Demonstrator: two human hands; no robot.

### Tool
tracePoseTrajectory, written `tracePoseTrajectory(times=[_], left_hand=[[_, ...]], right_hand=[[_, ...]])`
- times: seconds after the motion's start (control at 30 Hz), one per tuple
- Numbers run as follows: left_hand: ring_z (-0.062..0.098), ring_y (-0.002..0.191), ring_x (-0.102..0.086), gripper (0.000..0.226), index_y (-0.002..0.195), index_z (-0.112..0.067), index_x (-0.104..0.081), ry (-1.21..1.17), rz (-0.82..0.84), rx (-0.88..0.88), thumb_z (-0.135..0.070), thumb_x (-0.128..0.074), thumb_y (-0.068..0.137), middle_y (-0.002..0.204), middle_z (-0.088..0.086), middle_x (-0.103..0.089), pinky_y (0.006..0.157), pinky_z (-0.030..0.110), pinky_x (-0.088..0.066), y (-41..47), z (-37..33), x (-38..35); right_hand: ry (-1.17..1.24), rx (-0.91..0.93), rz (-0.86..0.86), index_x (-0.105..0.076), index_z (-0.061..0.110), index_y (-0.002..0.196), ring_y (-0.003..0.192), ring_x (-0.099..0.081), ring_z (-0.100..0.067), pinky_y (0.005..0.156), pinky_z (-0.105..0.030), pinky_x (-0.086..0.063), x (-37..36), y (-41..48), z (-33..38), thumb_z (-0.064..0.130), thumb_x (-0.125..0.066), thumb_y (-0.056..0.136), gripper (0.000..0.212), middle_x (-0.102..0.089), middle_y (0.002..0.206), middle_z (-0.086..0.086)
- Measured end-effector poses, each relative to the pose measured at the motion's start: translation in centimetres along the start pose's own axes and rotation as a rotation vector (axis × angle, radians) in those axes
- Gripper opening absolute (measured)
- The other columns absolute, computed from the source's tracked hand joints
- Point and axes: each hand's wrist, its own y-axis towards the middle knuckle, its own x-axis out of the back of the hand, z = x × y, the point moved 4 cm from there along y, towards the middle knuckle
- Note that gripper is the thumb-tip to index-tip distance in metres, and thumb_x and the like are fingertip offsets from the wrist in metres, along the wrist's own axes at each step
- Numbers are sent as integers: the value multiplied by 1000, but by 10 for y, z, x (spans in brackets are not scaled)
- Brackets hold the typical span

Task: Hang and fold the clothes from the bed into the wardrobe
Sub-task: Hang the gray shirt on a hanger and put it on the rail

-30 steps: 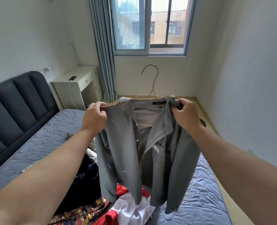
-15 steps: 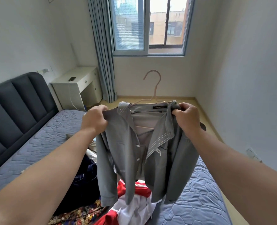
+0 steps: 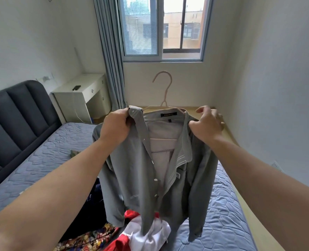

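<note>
Right hand (image 3: 207,124) loosened — fingers (image 3: 202,109) spread over shirt (image 3: 132,169) shoulder | left hand (image 3: 115,127) grips collar | shirt hangs vertical, hanger (image 3: 168,91) hook upward

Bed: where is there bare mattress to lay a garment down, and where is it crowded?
Bare mattress runs along the headboard on the left, broken only by one small item. A second bare strip lies between the hanging grey shirt and the bed's right edge. Crowded: the clothes pile at the near middle, under the shirt.
</note>
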Motion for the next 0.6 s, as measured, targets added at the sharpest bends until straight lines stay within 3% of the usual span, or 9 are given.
tracePoseTrajectory(times=[0.1, 0.2, 0.3, 0.37, 0.47, 0.6], left_hand=[[42, 88, -65, 13, 99, -4, -70, 21, -19, 34, -8, -60, 91, 95, 20, -72, 71, 43, -49, 2, 0, -3], [41, 90, -65, 17, 103, -6, -71, 21, -29, 70, -9, -60, 91, 97, 18, -72, 72, 41, -50, 2, 5, -7], [39, 91, -66, 21, 107, -7, -72, 7, -41, 81, -7, -58, 91, 99, 16, -72, 74, 38, -49, 3, 8, -9], [37, 93, -66, 23, 110, -7, -72, -1, -34, 68, -7, -58, 92, 102, 15, -73, 75, 35, -48, 4, 6, -11], [37, 91, -67, 20, 106, -7, -71, -20, -23, 55, -5, -58, 91, 99, 15, -73, 74, 36, -49, 5, 1, -14], [36, 92, -67, 23, 107, -7, -71, -48, -1, 46, -4, -56, 91, 101, 15, -73, 77, 43, -53, 3, 3, -15]], right_hand=[[0, -61, 77, -53, 25, 114, 118, -45, -32, 99, -40, -38, -4, 1, -3, 35, -59, 76, 40, -46, 120, -7], [86, -38, 175, -48, 28, 118, 103, -51, -28, 88, -35, -41, -9, -2, 0, 44, -61, 76, 47, -44, 113, -3], [11, -34, 206, -37, 30, 131, 102, -53, -26, 88, -37, -46, -9, -3, 2, 58, -67, 72, 72, -44, 113, 0], [201, -104, 332, -29, 27, 138, 91, -67, -26, 74, -38, -57, -16, -5, 7, 55, -77, 74, 85, -59, 110, -4], [489, -159, 417, -34, 22, 129, 59, -73, -26, 42, -27, -50, -24, -7, 15, 39, -81, 80, 69, -71, 97, -12], [386, -104, 275, -50, 23, 118, 45, -68, -21, 35, -22, -43, -16, -2, 16, 58, -68, 84, 52, -65, 97, -3]])
